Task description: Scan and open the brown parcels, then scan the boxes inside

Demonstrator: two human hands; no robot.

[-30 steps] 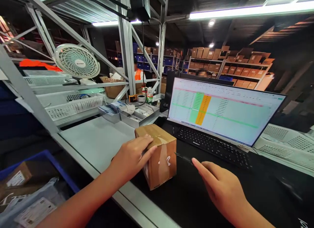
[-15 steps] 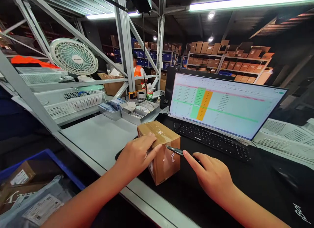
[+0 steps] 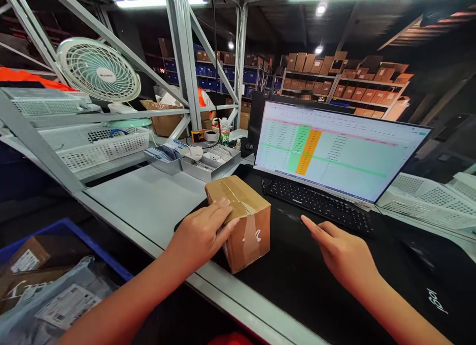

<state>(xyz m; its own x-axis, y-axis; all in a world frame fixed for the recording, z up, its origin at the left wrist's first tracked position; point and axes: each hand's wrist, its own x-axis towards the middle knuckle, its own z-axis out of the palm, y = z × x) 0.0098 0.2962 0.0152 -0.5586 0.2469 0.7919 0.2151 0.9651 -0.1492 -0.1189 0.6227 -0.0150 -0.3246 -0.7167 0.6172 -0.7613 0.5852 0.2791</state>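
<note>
A small taped cardboard box point(image 3: 248, 225) with a white scribble on its front stands at the near edge of a black desk mat point(image 3: 297, 280). My left hand point(image 3: 201, 233) grips its left upper edge, fingers over the top. My right hand point(image 3: 344, 256) hovers to the right of the box, apart from it. Its index finger is stretched out along a dark pen point(image 3: 293, 216), whose blurred tip points at the keyboard point(image 3: 320, 206). The hand's other fingers are curled under.
A monitor point(image 3: 334, 151) showing a spreadsheet stands behind the keyboard. Grey trays point(image 3: 208, 164) of small items, a white basket point(image 3: 100, 146) and a fan point(image 3: 98, 70) sit to the left. A blue bin point(image 3: 44, 275) of parcels is lower left. White baskets point(image 3: 427, 201) lie right.
My right hand pulled the pen back from the box's front face and moved right toward the keyboard. My left hand stayed on the box. The view tilted down slightly.
</note>
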